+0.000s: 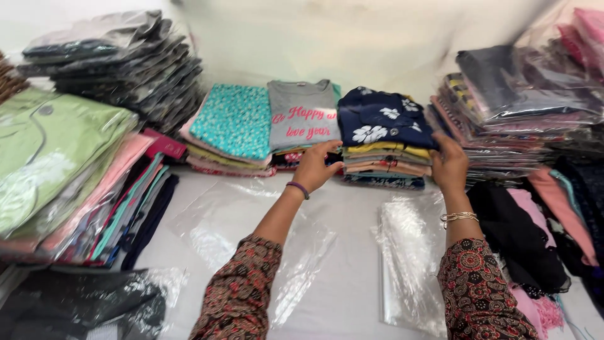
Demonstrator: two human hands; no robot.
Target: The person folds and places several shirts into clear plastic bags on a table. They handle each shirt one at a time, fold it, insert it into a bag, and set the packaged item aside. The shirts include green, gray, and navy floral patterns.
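Note:
A stack of folded clothes (385,160), topped by a navy garment with white flowers (380,119), sits at the middle back of the white surface. My left hand (316,167) presses against the stack's left side, fingers spread. On the stack's right side rests my right hand (449,165), fingers curled on the layers. Both arms wear dark red patterned sleeves. A purple band circles my left wrist and gold bangles my right.
Beside the stack stand a grey printed shirt pile (303,116) and a teal dotted pile (233,123). Bagged garment stacks rise at left (56,164), back left (126,63) and right (522,107). Empty clear plastic bags (409,252) lie on the white surface (352,208). Loose dark and pink clothes (535,226) lie at right.

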